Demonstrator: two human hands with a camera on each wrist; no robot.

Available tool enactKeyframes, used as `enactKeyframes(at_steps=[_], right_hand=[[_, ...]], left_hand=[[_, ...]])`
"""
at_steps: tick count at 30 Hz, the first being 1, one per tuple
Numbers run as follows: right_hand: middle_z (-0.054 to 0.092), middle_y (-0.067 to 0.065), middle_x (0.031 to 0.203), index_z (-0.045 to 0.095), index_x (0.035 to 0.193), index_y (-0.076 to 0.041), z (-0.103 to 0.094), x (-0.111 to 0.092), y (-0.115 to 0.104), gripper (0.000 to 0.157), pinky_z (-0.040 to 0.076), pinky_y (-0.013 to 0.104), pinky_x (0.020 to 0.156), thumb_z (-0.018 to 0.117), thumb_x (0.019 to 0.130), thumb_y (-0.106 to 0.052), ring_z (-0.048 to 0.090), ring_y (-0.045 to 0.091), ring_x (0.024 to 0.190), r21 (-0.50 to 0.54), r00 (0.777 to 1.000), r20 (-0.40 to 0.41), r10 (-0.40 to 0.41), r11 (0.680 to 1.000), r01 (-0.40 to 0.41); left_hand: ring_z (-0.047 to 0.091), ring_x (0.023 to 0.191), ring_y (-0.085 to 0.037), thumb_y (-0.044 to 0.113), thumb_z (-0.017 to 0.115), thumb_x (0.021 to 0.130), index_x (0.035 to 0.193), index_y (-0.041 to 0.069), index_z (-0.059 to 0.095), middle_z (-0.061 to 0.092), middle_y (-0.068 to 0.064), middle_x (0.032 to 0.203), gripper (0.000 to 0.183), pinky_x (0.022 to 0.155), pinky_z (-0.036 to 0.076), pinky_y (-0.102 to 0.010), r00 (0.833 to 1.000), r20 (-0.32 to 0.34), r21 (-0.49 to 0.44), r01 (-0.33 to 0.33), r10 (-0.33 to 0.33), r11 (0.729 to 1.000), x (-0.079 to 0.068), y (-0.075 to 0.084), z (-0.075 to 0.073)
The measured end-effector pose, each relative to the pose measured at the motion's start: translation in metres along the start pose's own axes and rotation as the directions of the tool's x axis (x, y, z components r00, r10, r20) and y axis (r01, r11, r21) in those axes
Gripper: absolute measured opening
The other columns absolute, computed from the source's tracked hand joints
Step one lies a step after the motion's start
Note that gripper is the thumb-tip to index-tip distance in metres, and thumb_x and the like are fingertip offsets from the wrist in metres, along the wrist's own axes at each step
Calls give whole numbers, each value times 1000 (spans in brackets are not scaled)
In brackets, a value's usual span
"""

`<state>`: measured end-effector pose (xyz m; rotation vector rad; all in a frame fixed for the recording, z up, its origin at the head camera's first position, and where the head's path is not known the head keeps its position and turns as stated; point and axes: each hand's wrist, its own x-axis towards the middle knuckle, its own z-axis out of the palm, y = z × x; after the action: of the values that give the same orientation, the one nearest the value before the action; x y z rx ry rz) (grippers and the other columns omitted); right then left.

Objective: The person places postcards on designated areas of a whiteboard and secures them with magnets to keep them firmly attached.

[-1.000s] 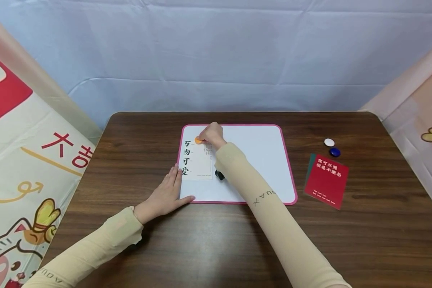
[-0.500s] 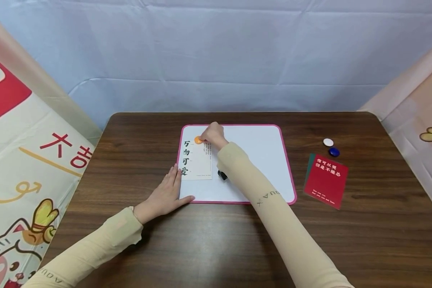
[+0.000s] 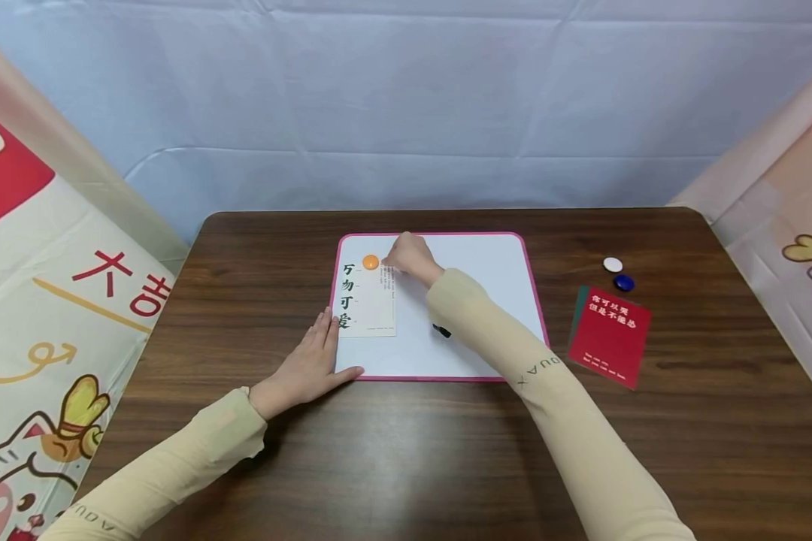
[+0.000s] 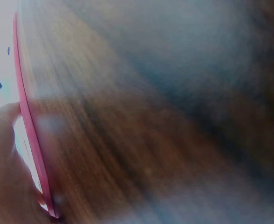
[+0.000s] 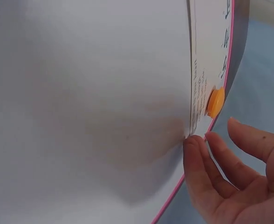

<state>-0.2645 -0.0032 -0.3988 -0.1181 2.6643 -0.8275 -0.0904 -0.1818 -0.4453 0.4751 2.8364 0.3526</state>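
With the left-hand grip (image 3: 309, 364) spread to brace the pink-rimmed rectangular whiteboard (image 3: 433, 357), lift the parted, seemingly empty right-hand grip (image 3: 413, 257) without dragging the white printed card (image 3: 374, 319) or round orange magnet (image 3: 370, 262).

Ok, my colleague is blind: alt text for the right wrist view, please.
A right hand, thumb apart, reaches to the corner of a printed card on a pink-edged whiteboard; an orange round magnet sits on the card.

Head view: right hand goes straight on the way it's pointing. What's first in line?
Likely the orange disc on the white card, just ahead of the right hand. Its fingertips seem to be at the card's edge; height and contact are unclear.
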Motion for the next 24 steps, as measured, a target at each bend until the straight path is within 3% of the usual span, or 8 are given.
enactKeyframes(at_steps=[8, 24], right_hand=[[65, 7, 89, 68, 93, -3, -6, -13, 3, 18, 44, 26, 63, 65, 84, -18, 51, 14, 70, -106, 998, 35, -59, 992, 63], [65, 11, 99, 65, 102, 0, -21, -41, 22, 25, 48, 33, 73, 62, 86, -19, 55, 18, 77, -264, 987, 73, -145, 951, 159]], left_hand=[[0, 138, -32, 65, 42, 85, 142, -8, 6, -4, -22, 150, 99, 109, 15, -44, 1000, 19, 9, 15, -15, 1000, -1, 2, -3], [1, 138, -32, 64, 42, 84, 142, -8, 7, -3, -22, 150, 99, 109, 16, -44, 1000, 5, -5, 10, -10, 1000, -2, 1, -1]])
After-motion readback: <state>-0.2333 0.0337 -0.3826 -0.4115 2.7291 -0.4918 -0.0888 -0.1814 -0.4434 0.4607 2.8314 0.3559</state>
